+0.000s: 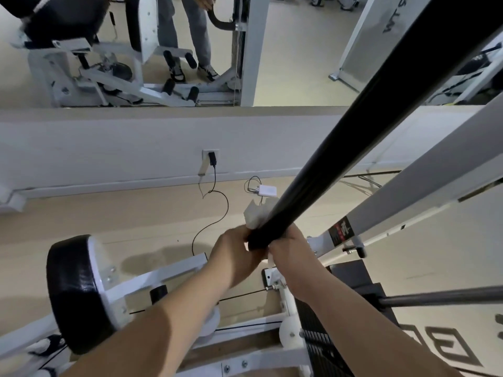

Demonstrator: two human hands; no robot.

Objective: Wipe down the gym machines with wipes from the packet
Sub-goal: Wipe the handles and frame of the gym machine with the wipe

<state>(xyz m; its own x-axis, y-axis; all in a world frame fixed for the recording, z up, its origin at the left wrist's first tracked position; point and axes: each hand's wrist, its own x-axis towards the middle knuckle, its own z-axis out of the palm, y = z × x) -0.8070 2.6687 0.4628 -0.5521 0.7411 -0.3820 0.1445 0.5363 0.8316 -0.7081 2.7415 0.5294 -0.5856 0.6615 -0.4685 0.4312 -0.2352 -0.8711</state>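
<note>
Fingers (243, 236) wrap wipe (257, 213) round bar (353, 118).

Black bar (353, 131) ran out of frame at 1 o'clock, so we never saw its far end. The near end was buried under both grips. Most of the wipe (257, 213) sat behind the bar and inside the left hand (234, 254). The right hand (291, 254) curled round the bar, fingertips hidden on the far side. The label (340, 231) on the white frame was too small for us to read. Shroud lettering (446, 346) at 5 o'clock was clipped by the edge. The person in the mirror (190, 31) at 12 o'clock was cut off above the legs.
</note>
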